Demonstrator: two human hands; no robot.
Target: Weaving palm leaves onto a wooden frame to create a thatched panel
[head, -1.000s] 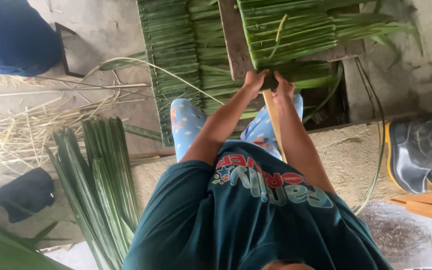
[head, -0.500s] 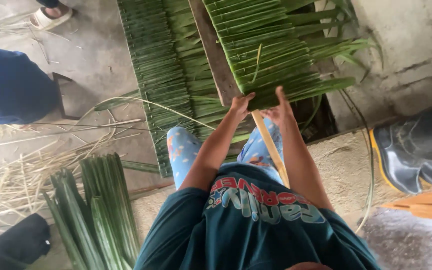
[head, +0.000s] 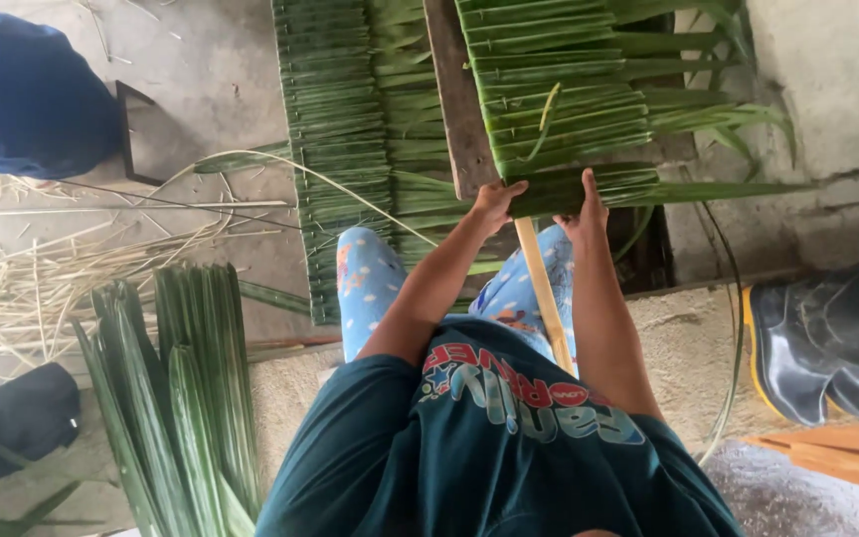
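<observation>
soft, even daylight, faint shadows, no glare (mild wide-angle stretch and slight softness toward the edges)

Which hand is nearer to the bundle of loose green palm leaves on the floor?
Left. The left hand is on that side of the folded leaf; the right hand is farther from the bundle.

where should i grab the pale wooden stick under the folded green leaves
Likely the bare stretch of the pale wooden stick between the knees, coming from the near side. Its far end is covered by the folded green leaves, where the left hand and right hand already press.
</observation>
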